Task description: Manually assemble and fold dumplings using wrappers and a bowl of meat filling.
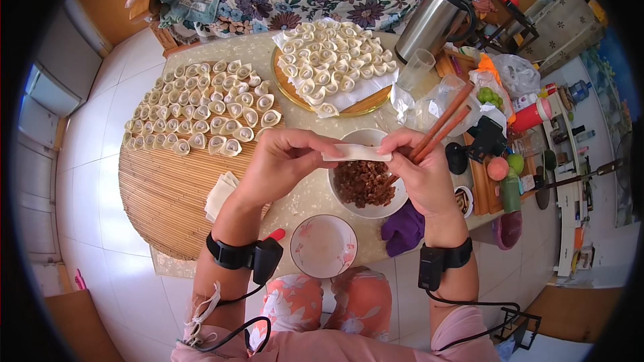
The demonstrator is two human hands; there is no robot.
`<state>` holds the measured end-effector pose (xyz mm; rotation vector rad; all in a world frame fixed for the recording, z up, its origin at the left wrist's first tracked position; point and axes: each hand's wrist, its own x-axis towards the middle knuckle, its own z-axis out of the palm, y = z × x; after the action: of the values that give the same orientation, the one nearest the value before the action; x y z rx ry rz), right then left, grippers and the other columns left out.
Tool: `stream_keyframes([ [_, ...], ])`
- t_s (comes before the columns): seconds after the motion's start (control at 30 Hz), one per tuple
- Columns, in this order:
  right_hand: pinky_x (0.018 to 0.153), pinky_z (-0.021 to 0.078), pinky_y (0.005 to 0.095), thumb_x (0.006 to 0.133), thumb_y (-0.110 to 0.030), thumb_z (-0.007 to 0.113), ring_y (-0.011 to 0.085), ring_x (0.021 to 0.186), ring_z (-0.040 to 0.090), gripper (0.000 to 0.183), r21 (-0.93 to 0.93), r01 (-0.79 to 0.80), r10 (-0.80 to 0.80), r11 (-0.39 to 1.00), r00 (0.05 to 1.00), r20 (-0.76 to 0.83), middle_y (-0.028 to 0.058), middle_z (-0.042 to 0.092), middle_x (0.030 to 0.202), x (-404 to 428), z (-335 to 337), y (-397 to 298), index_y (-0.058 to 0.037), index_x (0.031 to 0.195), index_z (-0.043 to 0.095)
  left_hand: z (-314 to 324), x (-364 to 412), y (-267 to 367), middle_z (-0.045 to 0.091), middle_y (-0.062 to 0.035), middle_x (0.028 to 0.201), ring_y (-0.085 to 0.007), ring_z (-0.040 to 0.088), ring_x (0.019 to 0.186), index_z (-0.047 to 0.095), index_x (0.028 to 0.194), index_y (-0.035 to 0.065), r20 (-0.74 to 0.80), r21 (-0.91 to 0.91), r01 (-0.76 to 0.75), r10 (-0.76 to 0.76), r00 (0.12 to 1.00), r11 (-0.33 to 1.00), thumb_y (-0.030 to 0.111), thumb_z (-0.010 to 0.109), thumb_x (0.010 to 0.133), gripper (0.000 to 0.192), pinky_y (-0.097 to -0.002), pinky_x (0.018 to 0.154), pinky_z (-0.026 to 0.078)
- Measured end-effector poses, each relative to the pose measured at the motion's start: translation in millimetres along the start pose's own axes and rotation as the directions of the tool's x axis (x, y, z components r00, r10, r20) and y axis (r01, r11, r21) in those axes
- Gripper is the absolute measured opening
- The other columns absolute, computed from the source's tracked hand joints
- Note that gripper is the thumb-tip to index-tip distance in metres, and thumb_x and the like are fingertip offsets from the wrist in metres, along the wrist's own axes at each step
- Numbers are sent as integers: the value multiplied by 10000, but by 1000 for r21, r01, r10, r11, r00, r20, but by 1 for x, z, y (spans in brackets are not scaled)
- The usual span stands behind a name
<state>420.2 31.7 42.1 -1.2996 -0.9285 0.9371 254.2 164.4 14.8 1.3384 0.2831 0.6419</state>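
Observation:
Between both hands I hold a folded dough wrapper stretched level above a white bowl of brown minced filling. My left hand pinches its left end, and my right hand pinches the right end. A pair of wooden chopsticks is also tucked in my right hand, tips down toward the filling. Beside my left wrist, a small stack of square wrappers lies on a round slatted mat. Rows of shaped wontons cover that mat's far half.
More wontons sit on paper on a round tray at the back. A steel thermos jug and a clear glass stand right of it. Close to me are a floral-patterned bowl and a purple cloth.

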Motion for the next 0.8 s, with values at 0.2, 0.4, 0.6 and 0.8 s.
stream_keyframes([
  [0.2,641,395,183,780,50,501,41,688,511,97,4,93,-93,996,995,-23,-12,563,760,-1,5,2,-10,806,573,-5,-1,2,639,-122,856,-173,626,777,640,795,-18,90,344,-193,172,981,919,-87,554,776,111,-251,686,534],
  [0.4,636,407,173,801,-21,578,49,708,519,77,339,73,-66,938,997,-33,-11,557,774,1,15,5,-11,877,570,32,-7,-15,619,-100,840,-239,633,772,595,853,24,-264,-610,-178,15,965,772,-33,551,798,91,-280,712,542],
  [0.6,623,439,198,814,-87,603,66,695,553,155,122,67,-33,990,966,-258,15,583,755,6,34,11,3,935,569,69,-7,-20,603,-79,931,-144,592,829,551,989,38,-345,-841,-130,-336,877,525,29,561,818,171,-208,699,496],
  [0.8,493,376,200,818,-149,616,45,551,472,177,-92,85,-114,992,918,-379,1,532,620,4,47,17,8,886,572,79,-17,-25,575,8,820,-76,534,711,549,981,80,-263,-849,-1,-421,868,529,111,560,841,143,-197,578,417],
])
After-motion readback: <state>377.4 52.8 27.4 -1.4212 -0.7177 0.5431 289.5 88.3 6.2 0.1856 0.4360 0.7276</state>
